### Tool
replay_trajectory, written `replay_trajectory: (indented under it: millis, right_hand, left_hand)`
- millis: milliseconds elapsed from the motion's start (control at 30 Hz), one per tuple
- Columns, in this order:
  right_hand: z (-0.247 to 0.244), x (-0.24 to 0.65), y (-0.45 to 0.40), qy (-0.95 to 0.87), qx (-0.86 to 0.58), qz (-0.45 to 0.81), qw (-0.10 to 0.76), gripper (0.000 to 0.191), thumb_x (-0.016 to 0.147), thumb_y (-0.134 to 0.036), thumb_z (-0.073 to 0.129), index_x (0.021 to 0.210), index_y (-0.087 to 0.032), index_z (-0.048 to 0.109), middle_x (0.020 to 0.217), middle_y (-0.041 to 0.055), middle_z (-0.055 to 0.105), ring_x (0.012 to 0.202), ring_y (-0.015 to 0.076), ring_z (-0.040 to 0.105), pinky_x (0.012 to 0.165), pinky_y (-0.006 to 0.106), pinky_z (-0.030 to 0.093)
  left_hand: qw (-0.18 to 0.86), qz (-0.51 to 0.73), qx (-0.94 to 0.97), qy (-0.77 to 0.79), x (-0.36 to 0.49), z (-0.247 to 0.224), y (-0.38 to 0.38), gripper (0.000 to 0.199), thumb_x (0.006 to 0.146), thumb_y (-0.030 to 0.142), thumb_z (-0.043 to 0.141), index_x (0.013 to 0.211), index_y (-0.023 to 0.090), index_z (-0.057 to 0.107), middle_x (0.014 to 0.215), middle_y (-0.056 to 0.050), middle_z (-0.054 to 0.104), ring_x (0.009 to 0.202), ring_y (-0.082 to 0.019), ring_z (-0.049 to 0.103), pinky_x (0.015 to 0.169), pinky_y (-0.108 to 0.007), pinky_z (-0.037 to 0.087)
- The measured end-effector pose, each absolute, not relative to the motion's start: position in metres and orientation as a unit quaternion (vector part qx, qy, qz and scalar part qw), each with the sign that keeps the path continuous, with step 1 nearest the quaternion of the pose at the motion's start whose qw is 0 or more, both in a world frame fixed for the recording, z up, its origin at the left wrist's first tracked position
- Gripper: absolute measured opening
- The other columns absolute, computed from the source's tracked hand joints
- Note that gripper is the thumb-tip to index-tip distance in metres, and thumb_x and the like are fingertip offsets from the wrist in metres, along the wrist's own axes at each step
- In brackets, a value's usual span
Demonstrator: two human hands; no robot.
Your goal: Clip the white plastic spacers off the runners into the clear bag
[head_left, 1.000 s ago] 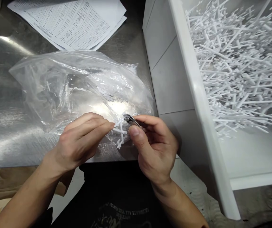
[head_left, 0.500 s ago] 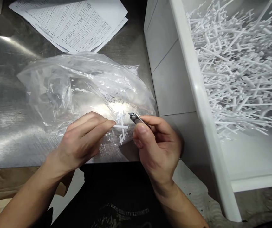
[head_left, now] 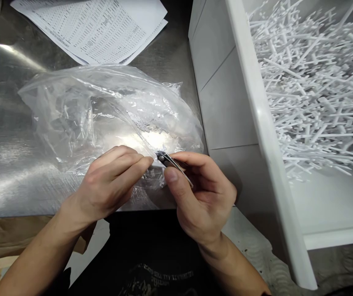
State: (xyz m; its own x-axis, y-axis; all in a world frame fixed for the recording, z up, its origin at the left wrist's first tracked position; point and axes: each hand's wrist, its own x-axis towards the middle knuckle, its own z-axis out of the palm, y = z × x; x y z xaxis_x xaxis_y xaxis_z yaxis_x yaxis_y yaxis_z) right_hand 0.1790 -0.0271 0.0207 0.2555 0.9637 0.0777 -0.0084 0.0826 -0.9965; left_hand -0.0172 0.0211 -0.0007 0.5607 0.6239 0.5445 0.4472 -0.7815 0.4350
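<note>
My left hand (head_left: 111, 181) is closed, its fingertips pinching a small white plastic sprue (head_left: 163, 181) that is mostly hidden behind the tool and my other hand. Metal nail clippers (head_left: 174, 165) are gripped between the thumb and fingers of my right hand (head_left: 203, 193). The clippers' jaws are at the upper part of the sprue, close to my left fingertips. Under and behind both hands lies a clear plastic bag (head_left: 117, 82), with small white pieces (head_left: 141, 122) inside it.
Printed sheets (head_left: 93, 31) lie at the back of the metal table (head_left: 3, 135). On the right stands a large white bin (head_left: 264, 119), its wall rising beside my right hand, holding a heap of white plastic sprues (head_left: 318, 94). Brown material (head_left: 6, 236) shows below the table's edge at left.
My right hand has moved left with the clippers, bringing their jaws up to the sprue and covering much of it. My left hand keeps its pinch, almost in place.
</note>
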Motion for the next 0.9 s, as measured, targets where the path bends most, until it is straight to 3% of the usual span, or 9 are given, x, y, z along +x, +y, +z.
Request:
replay_trajectory:
  millis: [167,300,400,533,667,900]
  right_hand:
    - [0.024,0.176,-0.021,-0.41,-0.544,0.428,0.594,0.011,0.098,-0.016,0.085,0.102,-0.025,0.081,0.082,-0.0009,0.08,0.066,0.0168,0.071,0.062,0.032,0.064]
    - [0.017,0.176,-0.013,-0.358,-0.527,0.488,0.597,0.01,0.103,-0.028,0.084,0.097,-0.023,0.078,0.065,-0.0056,0.067,0.055,0.0125,0.061,0.055,0.028,0.057]
    - [0.012,0.179,-0.015,-0.348,-0.527,0.49,0.601,0.012,0.102,-0.033,0.085,0.102,-0.023,0.079,0.064,-0.0065,0.064,0.054,0.0117,0.058,0.054,0.026,0.055]
    - [0.015,0.188,-0.028,-0.376,-0.532,0.481,0.587,0.006,0.1,-0.023,0.085,0.105,-0.025,0.082,0.067,-0.0058,0.066,0.054,0.0119,0.059,0.054,0.026,0.056]
    - [0.02,0.193,-0.037,-0.421,-0.533,0.467,0.566,0.017,0.093,-0.014,0.087,0.104,-0.027,0.084,0.078,-0.0032,0.075,0.063,0.0131,0.067,0.058,0.025,0.06]
    - [0.017,0.189,-0.038,-0.45,-0.524,0.469,0.551,0.02,0.095,-0.017,0.089,0.111,-0.028,0.084,0.077,-0.003,0.072,0.062,0.0136,0.062,0.055,0.026,0.055]
  left_hand:
    - [0.084,0.336,0.884,0.313,-0.013,-0.001,0.018,0.031,0.105,0.002,0.065,0.13,0.019,0.071,0.101,-0.004,0.078,0.092,-0.021,0.074,0.082,-0.038,0.064]
    - [0.074,0.319,0.887,0.326,-0.011,-0.002,0.019,0.031,0.104,-0.001,0.059,0.126,0.018,0.07,0.095,-0.003,0.077,0.088,-0.019,0.073,0.08,-0.034,0.062]
    - [0.087,0.314,0.883,0.337,-0.013,-0.001,0.021,0.031,0.101,-0.004,0.059,0.12,0.018,0.07,0.093,-0.001,0.076,0.085,-0.017,0.073,0.079,-0.032,0.062]
    - [0.096,0.327,0.872,0.353,-0.017,0.004,0.024,0.031,0.101,-0.005,0.063,0.118,0.019,0.072,0.092,-0.001,0.077,0.084,-0.016,0.072,0.077,-0.03,0.061]
    - [0.099,0.323,0.863,0.377,-0.018,0.008,0.022,0.034,0.103,-0.003,0.061,0.12,0.023,0.072,0.09,-0.002,0.076,0.082,-0.017,0.072,0.075,-0.034,0.064]
    - [0.095,0.323,0.864,0.375,-0.018,0.01,0.023,0.036,0.104,0.0,0.061,0.126,0.027,0.071,0.092,-0.002,0.077,0.086,-0.02,0.076,0.077,-0.038,0.067]
